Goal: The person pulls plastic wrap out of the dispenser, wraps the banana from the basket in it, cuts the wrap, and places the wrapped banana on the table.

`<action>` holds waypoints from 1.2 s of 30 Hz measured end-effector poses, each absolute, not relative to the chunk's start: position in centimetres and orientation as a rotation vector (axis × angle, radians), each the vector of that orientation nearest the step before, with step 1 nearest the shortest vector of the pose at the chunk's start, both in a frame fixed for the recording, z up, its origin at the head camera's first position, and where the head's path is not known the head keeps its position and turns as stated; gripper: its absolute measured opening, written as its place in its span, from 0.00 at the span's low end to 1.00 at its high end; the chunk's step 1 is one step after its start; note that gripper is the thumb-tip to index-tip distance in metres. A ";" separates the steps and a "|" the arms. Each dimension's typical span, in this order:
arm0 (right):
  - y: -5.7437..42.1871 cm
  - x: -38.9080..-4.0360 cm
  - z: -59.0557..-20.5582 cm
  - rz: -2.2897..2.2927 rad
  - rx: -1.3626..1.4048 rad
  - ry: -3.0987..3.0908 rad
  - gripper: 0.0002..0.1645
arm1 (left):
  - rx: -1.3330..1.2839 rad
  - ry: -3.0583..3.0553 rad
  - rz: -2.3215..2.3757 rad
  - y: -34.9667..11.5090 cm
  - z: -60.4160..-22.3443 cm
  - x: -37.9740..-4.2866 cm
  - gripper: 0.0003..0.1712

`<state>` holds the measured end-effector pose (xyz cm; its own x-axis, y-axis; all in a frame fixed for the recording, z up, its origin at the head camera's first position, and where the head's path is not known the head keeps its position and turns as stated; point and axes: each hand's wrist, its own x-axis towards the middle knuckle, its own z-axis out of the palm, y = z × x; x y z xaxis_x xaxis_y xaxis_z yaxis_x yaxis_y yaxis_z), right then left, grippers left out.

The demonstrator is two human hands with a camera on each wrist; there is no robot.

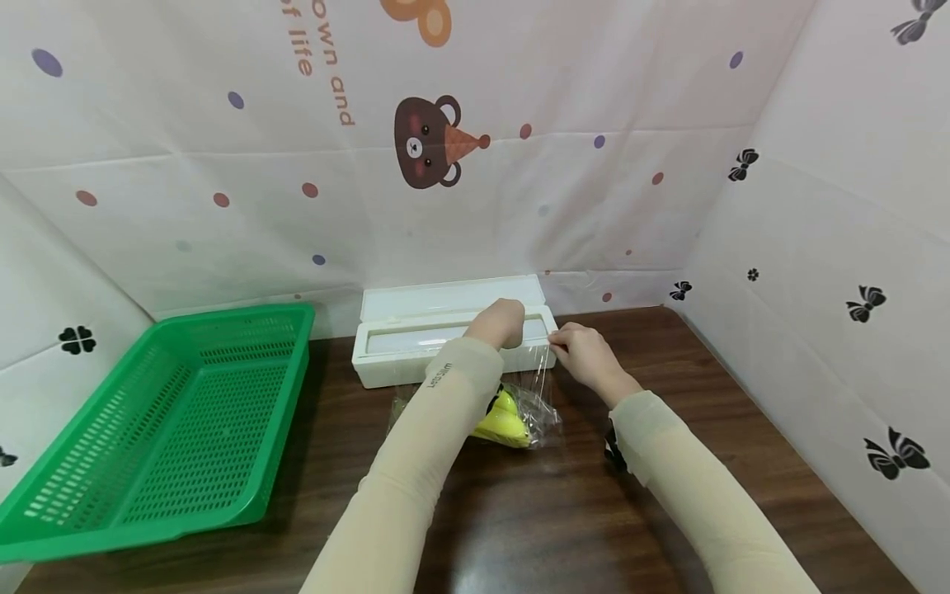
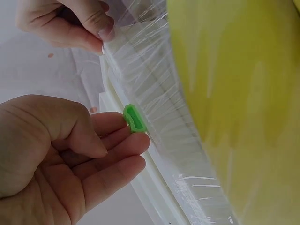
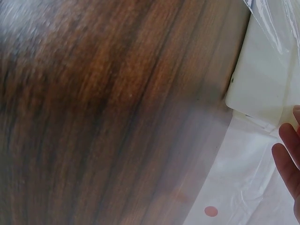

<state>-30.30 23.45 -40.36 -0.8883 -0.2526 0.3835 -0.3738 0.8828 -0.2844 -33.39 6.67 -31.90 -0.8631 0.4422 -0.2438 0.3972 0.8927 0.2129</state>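
A white cling film dispenser box [image 1: 386, 375] stands at the back with its lid raised. Clear cling film [image 1: 540, 371] hangs down over its front toward yellow bananas [image 1: 505, 425], which lie partly under film and behind the left forearm. My left hand [image 1: 499, 323] is above the box; the left wrist view shows its fingertips gripping a small green slider cutter [image 2: 135, 118] at the box edge, thumb held apart. At the right end of the box, my right hand [image 1: 590, 359] pinches the film at the corner between thumb and fingers.
A green perforated basket [image 1: 285, 412] sits on the left of the dark wooden table [image 1: 579, 528]. Printed white sheeting [image 1: 564, 206] stands directly behind the box and along both sides.
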 end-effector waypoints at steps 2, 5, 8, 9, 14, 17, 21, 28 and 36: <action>23.4 -30.2 -40.3 0.508 0.470 -2.711 0.13 | 0.625 2.774 0.222 6.8 -32.0 -33.4 0.08; 23.4 -30.2 -40.3 0.509 0.479 -2.699 0.12 | 0.620 2.773 0.226 7.0 -32.1 -33.5 0.08; 23.5 -30.2 -40.4 0.510 0.482 -2.696 0.13 | 0.624 2.774 0.220 7.1 -32.2 -33.6 0.08; 23.5 -30.2 -40.4 0.512 0.482 -2.697 0.13 | 0.623 2.772 0.221 7.2 -32.2 -33.6 0.08; 23.5 -30.2 -40.4 0.508 0.483 -2.697 0.13 | 0.616 2.775 0.227 7.3 -32.2 -33.6 0.08; 23.5 -30.2 -40.4 0.508 0.484 -2.699 0.13 | 0.615 2.783 0.234 7.4 -32.2 -33.6 0.08; 23.5 -30.2 -40.3 0.514 0.483 -2.707 0.13 | 0.616 2.774 0.247 7.6 -32.2 -33.5 0.07; 23.4 -30.1 -40.4 0.528 0.483 -2.713 0.13 | 0.608 2.765 0.255 7.8 -32.1 -33.4 0.06; 23.5 -30.0 -40.3 0.528 0.480 -2.721 0.13 | 0.605 2.776 0.273 7.9 -31.9 -33.3 0.07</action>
<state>-30.05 23.46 -40.33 -0.8899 -0.2608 0.3742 -0.3819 0.8746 -0.2986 -33.27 7.92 -31.94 -0.8710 0.4307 -0.2362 0.3765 0.8942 0.2420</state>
